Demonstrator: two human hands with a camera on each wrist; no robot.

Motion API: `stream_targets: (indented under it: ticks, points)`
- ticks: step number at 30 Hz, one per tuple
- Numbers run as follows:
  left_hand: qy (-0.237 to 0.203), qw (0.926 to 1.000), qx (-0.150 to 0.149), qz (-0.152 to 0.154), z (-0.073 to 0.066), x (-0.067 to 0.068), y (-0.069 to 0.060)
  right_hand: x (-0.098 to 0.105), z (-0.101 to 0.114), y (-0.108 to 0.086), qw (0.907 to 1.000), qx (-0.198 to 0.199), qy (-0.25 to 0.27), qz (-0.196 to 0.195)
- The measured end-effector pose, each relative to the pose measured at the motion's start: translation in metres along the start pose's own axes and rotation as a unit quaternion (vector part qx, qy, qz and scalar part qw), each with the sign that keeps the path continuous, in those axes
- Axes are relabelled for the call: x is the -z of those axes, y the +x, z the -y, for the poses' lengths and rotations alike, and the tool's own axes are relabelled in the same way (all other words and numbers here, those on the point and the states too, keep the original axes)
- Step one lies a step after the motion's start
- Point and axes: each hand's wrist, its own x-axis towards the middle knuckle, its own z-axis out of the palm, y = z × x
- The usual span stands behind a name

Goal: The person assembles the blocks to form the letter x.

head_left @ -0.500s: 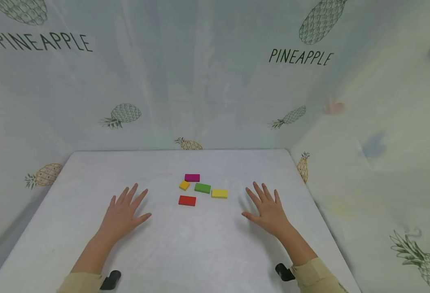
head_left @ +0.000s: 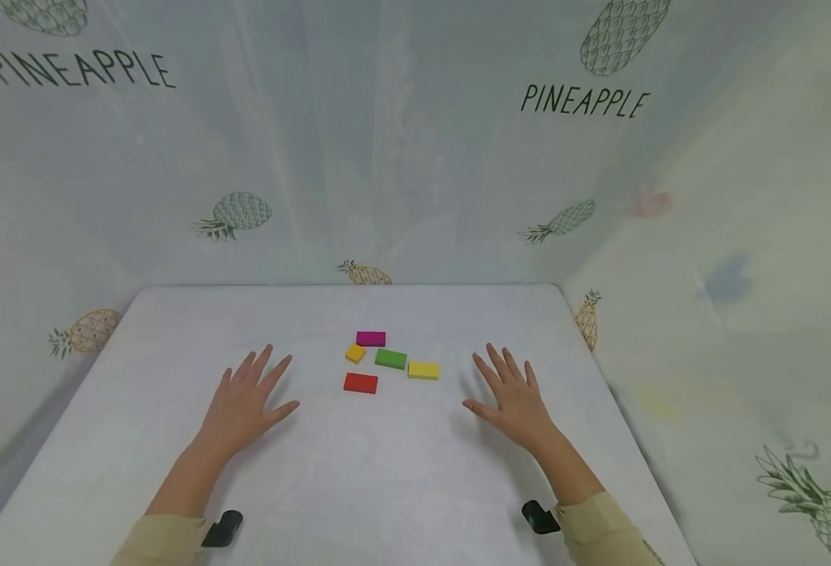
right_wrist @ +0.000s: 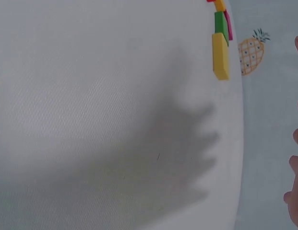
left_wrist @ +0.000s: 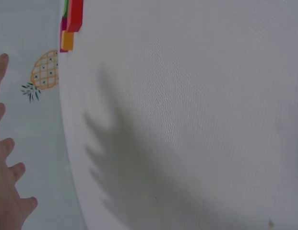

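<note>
Several small blocks lie in a loose group mid-table: purple [head_left: 371,339] at the back, orange [head_left: 355,353] just below it, green [head_left: 391,359], yellow [head_left: 424,370] to the right, and red [head_left: 362,383] in front. My left hand [head_left: 240,405] hovers left of the group with fingers spread, holding nothing. On the other side my right hand [head_left: 516,402] is spread likewise above the table, nearest to the yellow block. Both hands cast shadows on the surface. The left wrist view shows the red block [left_wrist: 75,15], the right wrist view the yellow block [right_wrist: 220,56].
The white table [head_left: 387,487] reaches back to a curtain [head_left: 415,157] printed with pineapples, which also hangs at both sides. A dark object is attached at each sleeve cuff, near the left wrist [head_left: 222,529] and the right wrist [head_left: 540,517].
My left hand has moved slightly right and up in the head view, and my right hand slightly left and up. The whole scene has shifted up a little; the blocks keep their arrangement.
</note>
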Motion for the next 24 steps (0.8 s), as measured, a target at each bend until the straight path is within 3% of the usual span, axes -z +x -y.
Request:
stream_targets:
  ticks: [7,15,18,24]
  points:
    - [-0.045,0.9986,0.026,0.002,-0.016,-0.009,0.009,-0.006,0.012,0.009,0.9953,-0.01,0.096,0.006]
    - [-0.115,0.9913,0.062,0.015,-0.038,-0.021,0.021,-0.021,0.031,0.019,0.9772,0.005,0.212,-0.004]
    - [-0.164,0.9828,0.083,0.021,-0.044,-0.023,0.022,-0.026,0.04,0.023,0.9676,0.005,0.252,-0.005]
    - [-0.276,0.9501,0.141,0.034,-0.056,-0.028,0.026,-0.037,0.057,0.031,0.9414,-0.021,0.337,-0.001]
